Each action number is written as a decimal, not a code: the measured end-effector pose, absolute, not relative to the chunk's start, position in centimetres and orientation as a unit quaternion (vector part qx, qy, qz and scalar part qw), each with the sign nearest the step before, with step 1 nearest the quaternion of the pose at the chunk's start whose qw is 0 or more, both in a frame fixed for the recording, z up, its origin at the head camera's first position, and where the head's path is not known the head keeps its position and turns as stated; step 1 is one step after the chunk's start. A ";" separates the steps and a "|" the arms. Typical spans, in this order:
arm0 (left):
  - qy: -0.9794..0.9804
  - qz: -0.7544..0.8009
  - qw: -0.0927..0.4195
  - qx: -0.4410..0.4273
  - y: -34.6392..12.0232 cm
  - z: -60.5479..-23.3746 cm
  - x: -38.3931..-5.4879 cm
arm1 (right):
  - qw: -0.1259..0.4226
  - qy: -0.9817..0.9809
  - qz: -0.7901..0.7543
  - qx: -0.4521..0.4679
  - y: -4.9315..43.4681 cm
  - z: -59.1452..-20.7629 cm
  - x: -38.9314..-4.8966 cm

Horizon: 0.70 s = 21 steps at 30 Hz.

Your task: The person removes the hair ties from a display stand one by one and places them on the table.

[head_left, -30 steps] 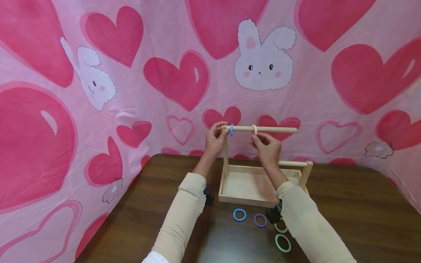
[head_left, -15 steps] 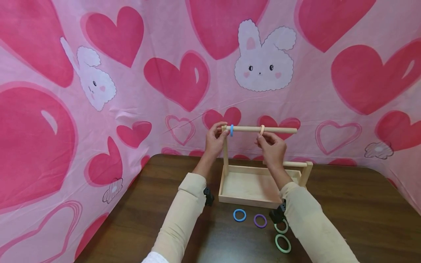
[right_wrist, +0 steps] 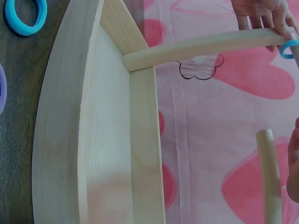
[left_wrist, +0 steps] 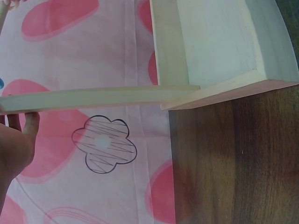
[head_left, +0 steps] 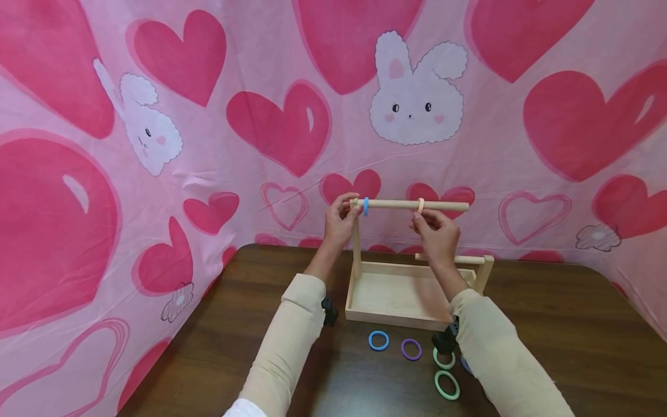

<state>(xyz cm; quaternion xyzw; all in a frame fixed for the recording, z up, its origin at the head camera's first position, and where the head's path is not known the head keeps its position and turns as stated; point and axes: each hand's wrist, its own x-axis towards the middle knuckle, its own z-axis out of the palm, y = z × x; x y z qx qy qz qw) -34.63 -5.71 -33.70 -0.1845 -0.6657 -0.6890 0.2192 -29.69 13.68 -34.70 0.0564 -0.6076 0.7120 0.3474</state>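
My left hand (head_left: 340,223) grips the top of an upright wooden post (left_wrist: 93,98), where a horizontal wooden rod (head_left: 388,204) meets it. A blue ring (head_left: 366,207) hangs on that rod close to the left fingers. Further right, my right hand (head_left: 439,234) pinches a peach ring (head_left: 420,205) that encircles the rod. The rod's right end is free. Below stands the wooden tray base (head_left: 359,315) with a second, lower rod (head_left: 469,260) on a shorter post (head_left: 484,275). In the right wrist view only the right hand's edge (right_wrist: 293,163) shows.
On the dark wooden table (head_left: 260,324), in front of the tray, lie a blue ring (head_left: 378,332), a purple ring (head_left: 411,358) and two green rings (head_left: 447,398). A bluish ring (head_left: 465,364) is partly hidden by the right sleeve. A pink heart-patterned cloth (head_left: 281,52) hangs behind.
My right hand has slid the peach ring rightward along the upper rod, toward its free end. The left hand and the hanging blue ring have stayed in place.
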 end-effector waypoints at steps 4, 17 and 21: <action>-0.665 -0.687 0.223 -0.187 -5.8 -33.7 -34.6 | 0.350 -0.607 0.711 0.059 13.9 -34.8 -29.7; -0.669 -0.686 0.217 -0.186 -5.7 -33.8 -34.7 | 0.358 -0.617 0.700 0.041 15.0 -35.0 -29.7; -0.671 -0.683 0.218 -0.186 -5.7 -33.8 -34.7 | 0.362 -0.617 0.698 0.037 15.4 -35.0 -29.6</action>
